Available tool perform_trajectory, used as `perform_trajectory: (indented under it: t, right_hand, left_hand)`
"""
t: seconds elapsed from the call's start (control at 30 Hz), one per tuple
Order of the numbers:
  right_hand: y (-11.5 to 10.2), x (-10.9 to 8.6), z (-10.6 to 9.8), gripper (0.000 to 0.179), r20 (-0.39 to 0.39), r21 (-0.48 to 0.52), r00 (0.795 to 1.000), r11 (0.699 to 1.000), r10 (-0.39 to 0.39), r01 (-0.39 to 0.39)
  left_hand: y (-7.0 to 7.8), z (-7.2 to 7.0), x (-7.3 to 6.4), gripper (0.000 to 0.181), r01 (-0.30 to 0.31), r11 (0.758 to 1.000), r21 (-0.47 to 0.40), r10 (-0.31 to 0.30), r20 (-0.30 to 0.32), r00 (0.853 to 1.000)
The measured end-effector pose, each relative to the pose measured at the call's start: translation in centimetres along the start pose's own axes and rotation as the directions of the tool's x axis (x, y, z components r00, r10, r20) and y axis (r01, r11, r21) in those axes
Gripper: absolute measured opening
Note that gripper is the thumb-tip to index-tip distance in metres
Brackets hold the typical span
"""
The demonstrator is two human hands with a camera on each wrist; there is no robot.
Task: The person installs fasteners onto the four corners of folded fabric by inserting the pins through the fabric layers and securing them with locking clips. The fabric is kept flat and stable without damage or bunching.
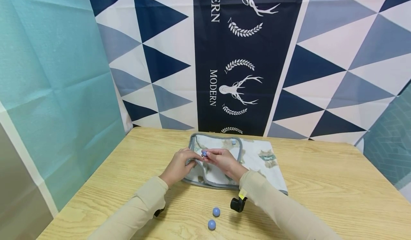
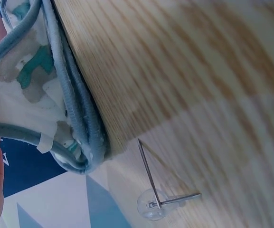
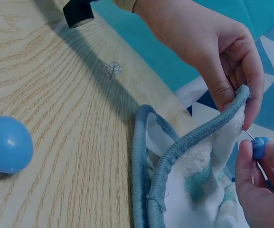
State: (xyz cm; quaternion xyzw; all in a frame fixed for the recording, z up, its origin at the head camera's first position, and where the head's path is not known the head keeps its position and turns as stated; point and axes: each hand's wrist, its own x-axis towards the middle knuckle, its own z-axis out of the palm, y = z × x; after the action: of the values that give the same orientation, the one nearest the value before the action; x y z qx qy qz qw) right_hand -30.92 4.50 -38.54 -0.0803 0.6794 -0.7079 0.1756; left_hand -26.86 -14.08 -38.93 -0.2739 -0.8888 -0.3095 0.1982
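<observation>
A white, patterned fleece cloth (image 1: 221, 175) with grey-blue piped edging lies folded on the table. My left hand (image 1: 181, 165) pinches its raised edge between thumb and fingers, as the right wrist view shows. From the other side my right hand (image 1: 223, 159) holds a pin with a small blue head (image 3: 259, 147). Its thin metal point meets the cloth close beside the left fingertips. Two round blue pieces, a nearer ball (image 1: 212, 224) and a farther ball (image 1: 216, 212), sit on the wood in front of the cloth.
A clear round piece with two metal prongs (image 2: 153, 204) lies on the table beyond the cloth's left side. Another small blue piece (image 1: 233, 141) shows at the cloth's far part. Black wrist cameras (image 1: 237, 205) hang under the sleeves. A patterned curtain (image 1: 173, 72) backs the wooden table (image 1: 321, 190).
</observation>
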Motion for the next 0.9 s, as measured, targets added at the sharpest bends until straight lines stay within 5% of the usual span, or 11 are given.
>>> perform_trajectory:
  t: [0.63, 0.9]
  right_hand:
    - [0.14, -0.10, -0.18, 0.033, 0.016, -0.041, 1.000, 0.999, 0.007, -0.006]
    - [-0.38, -0.18, 0.25, 0.032, 0.022, -0.082, 1.000, 0.996, 0.021, -0.019]
  left_hand:
    - [0.08, 0.05, 0.25, 0.021, -0.013, 1.000, -0.007, 0.013, -0.001, 1.000]
    - [0.08, 0.07, 0.41, 0.017, 0.034, 0.999, -0.022, -0.035, -0.019, 0.999]
